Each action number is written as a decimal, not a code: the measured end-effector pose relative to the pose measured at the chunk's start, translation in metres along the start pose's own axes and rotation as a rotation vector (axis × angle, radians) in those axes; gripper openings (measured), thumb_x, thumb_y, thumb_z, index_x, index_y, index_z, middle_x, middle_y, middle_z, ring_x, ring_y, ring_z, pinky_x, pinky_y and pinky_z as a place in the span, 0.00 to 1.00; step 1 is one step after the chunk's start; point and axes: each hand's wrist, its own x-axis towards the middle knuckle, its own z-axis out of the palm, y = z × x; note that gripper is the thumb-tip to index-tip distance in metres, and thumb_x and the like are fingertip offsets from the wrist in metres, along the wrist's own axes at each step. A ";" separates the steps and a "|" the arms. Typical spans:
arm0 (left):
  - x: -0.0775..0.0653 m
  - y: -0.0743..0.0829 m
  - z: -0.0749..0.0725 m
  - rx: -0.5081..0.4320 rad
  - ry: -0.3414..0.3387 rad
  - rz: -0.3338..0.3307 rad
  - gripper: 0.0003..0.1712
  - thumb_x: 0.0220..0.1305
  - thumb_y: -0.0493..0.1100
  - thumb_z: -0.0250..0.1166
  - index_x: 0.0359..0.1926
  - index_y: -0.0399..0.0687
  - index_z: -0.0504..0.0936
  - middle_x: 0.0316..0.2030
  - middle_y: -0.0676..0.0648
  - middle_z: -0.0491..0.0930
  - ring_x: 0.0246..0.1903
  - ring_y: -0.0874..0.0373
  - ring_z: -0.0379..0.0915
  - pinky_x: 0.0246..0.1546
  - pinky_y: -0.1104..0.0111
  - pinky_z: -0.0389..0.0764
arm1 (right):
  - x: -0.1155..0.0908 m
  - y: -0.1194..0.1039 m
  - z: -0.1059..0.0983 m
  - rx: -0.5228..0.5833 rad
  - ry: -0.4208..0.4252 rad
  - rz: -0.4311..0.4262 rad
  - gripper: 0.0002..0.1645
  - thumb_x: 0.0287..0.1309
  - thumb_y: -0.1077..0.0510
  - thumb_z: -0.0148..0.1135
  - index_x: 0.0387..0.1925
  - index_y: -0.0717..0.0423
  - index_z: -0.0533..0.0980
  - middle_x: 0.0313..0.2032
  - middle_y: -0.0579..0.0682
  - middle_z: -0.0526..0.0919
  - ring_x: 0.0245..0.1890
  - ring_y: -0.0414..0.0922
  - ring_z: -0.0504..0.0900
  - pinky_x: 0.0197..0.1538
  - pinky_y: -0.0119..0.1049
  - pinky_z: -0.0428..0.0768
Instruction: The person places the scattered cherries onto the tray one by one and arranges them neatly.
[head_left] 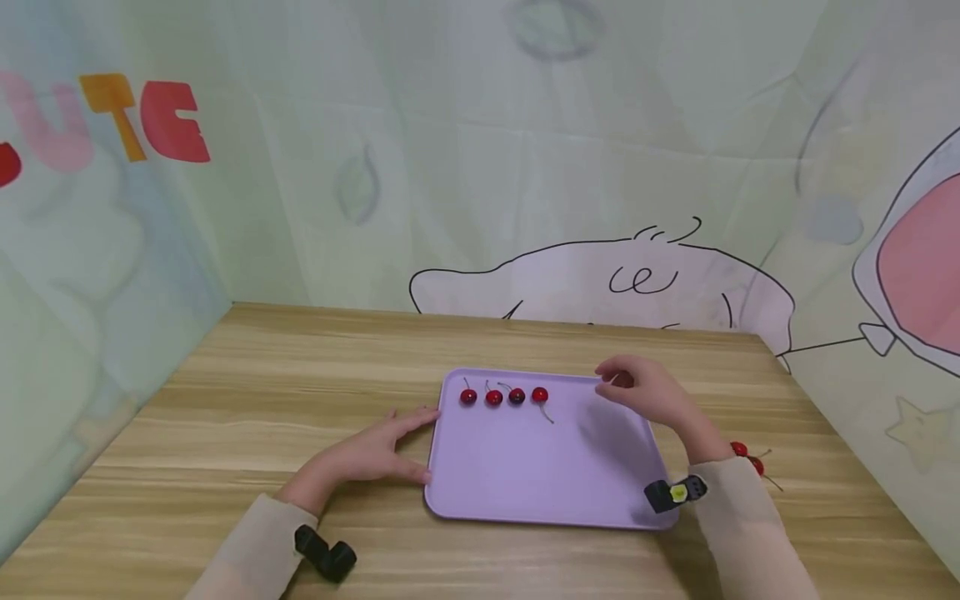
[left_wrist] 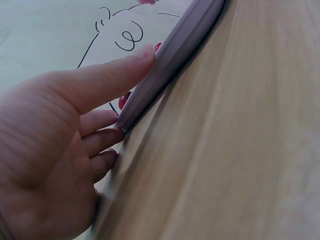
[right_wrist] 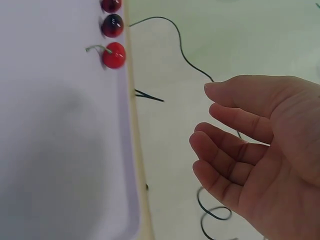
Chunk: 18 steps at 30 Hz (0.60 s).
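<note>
Closest to me are two pale sleeves, the left sleeve (head_left: 247,550) and the right sleeve (head_left: 750,533), each with a small black camera by the wrist. From my seat far away, I see the left hand (head_left: 367,450) at the left side of a purple tray (head_left: 525,475). Its thumb and fingers are spread and touch the tray's edge, but I don't see them wrap round it. The right hand (head_left: 652,392) is up in the air near the tray's far right corner. Its fingers are loose and a bit bent, and it holds nothing (the right wrist view shows me the palm well).

Four red cherries (head_left: 493,398) sit in a row on the tray, near its far edge and toward the left. Three have stems that point away from the person, and the last one on the right has its stem pointing back this way. The third looks darker than the rest. More loose cherries (head_left: 756,465) lie on the wooden table (head_left: 300,358), just past the right sleeve, which hides a bit of them.

Behind the table I see a pale cloth wall (head_left: 450,167) with big bright letters (head_left: 175,122) and a pink balloon picture (head_left: 922,258).
</note>
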 end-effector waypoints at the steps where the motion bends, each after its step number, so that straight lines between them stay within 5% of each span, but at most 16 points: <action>1: 0.000 0.000 0.000 0.000 0.000 -0.003 0.53 0.51 0.53 0.74 0.73 0.44 0.58 0.73 0.37 0.52 0.72 0.32 0.33 0.69 0.39 0.30 | -0.005 0.001 -0.004 -0.003 0.013 -0.006 0.18 0.59 0.58 0.64 0.48 0.65 0.79 0.40 0.55 0.83 0.38 0.46 0.79 0.39 0.36 0.78; 18: 0.001 -0.001 0.000 -0.002 -0.004 0.002 0.53 0.51 0.54 0.74 0.73 0.44 0.58 0.73 0.37 0.52 0.72 0.32 0.32 0.69 0.39 0.30 | -0.082 0.029 -0.053 -0.076 0.103 0.073 0.18 0.60 0.57 0.65 0.47 0.66 0.77 0.37 0.53 0.82 0.34 0.42 0.78 0.33 0.29 0.79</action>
